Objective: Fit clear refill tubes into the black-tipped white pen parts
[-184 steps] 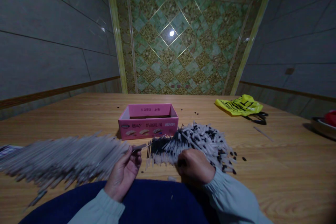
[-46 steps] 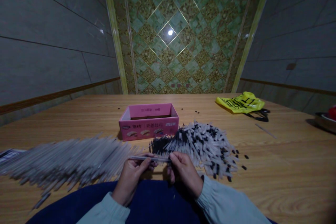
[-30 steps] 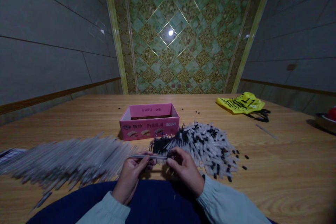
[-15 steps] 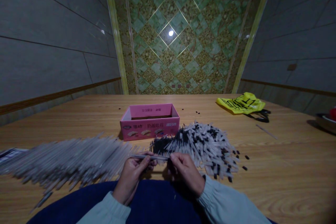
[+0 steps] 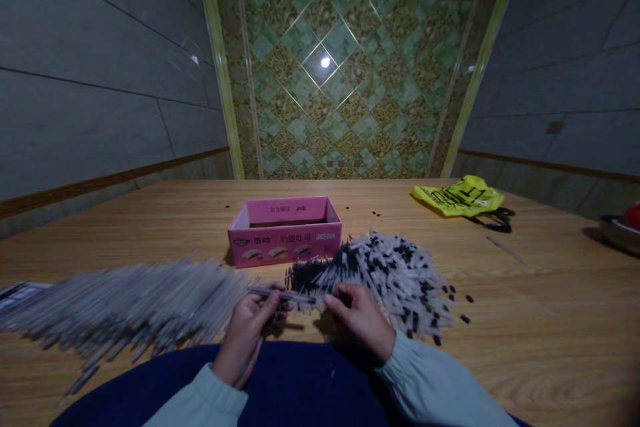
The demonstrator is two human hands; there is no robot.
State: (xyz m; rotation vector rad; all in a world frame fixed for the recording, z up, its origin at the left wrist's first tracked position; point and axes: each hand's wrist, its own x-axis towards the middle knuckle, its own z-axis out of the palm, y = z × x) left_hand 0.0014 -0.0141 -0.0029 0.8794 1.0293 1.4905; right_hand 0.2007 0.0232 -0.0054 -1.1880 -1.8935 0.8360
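Observation:
My left hand [image 5: 249,327] is closed on a thin, pale translucent tube [image 5: 285,294] with a dark end, held nearly level and pointing right. Just beyond that dark end, the thumb and fingers of my right hand [image 5: 364,321] are pinched together; whatever they hold is too small to make out. A gap shows between the right fingertips and the tube. To the left lies a large pile of long translucent tubes [image 5: 135,303]. Behind my right hand is a heap of short pale pieces with black ends [image 5: 387,273], with thin black pieces [image 5: 306,275] along its left side.
An open pink cardboard box [image 5: 285,247] stands beyond my hands. A yellow plastic bag [image 5: 457,197] with black handles lies at the back right, and a single tube [image 5: 506,250] lies nearer. Small black bits [image 5: 465,319] are scattered on the wooden table [image 5: 540,320]. A bowl [image 5: 620,233] stands far right.
My right fingers have come away from the tube's dark end, leaving it in view. The tube now tilts slightly down to the right in my left hand.

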